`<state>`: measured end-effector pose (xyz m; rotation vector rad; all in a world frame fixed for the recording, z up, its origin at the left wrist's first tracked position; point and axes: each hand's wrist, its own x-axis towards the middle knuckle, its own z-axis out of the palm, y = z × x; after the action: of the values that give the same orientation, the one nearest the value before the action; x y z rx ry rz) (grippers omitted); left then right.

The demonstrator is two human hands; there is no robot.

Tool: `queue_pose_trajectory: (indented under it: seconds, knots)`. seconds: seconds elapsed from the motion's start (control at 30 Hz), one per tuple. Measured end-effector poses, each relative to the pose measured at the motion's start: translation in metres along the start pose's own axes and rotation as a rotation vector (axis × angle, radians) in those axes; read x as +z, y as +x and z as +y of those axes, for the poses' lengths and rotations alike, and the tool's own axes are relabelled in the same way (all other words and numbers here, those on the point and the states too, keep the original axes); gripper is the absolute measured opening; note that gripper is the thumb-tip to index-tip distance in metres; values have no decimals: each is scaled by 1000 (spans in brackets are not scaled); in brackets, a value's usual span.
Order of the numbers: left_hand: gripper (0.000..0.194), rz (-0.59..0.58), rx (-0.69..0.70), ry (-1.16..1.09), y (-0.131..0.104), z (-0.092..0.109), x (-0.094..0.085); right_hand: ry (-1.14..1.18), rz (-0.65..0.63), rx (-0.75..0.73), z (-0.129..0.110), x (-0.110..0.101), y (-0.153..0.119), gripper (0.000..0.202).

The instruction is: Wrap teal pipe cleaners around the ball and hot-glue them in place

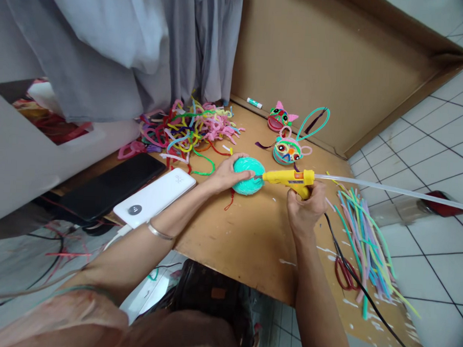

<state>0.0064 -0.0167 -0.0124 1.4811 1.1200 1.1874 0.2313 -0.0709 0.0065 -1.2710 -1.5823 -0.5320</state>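
My left hand [231, 174] is wrapped round a turquoise ball [250, 182] with a coiled surface, its thumb lying across the front. A small red string loop hangs beneath the ball. In my right hand [308, 203] is a yellow glue gun [287, 178], gripped by its handle, with a long clear glue stick [372, 186] coming out of the back. The gun's nozzle points left and meets the ball's right side near my left thumb; whether it touches is too small to tell.
Behind the ball stand two decorated animal-face balls [288, 151]. Tangled pipe cleaners [195, 126] lie at the back left, a white power bank [156, 197] and black phone [112, 184] at left. Red scissors [344, 274], a black cord and straight pipe cleaners [366, 246] lie at right.
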Motion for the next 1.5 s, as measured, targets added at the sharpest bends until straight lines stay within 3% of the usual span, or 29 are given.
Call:
queue_pose_trajectory:
  seconds: [0.87, 1.23, 1.37, 1.5]
  knots:
    - [79, 4, -51, -14, 1, -1, 0, 29, -23, 65, 0, 0, -2, 20]
    - [76, 20, -35, 3, 1, 0, 0, 127, 2, 513, 12, 13, 6, 37]
    - [74, 45, -33, 39, 1, 0, 0, -13, -116, 611, 31, 17, 1, 42]
    - [77, 79, -33, 37, 0, -1, 2, -159, -228, 595, 50, 23, -12, 42]
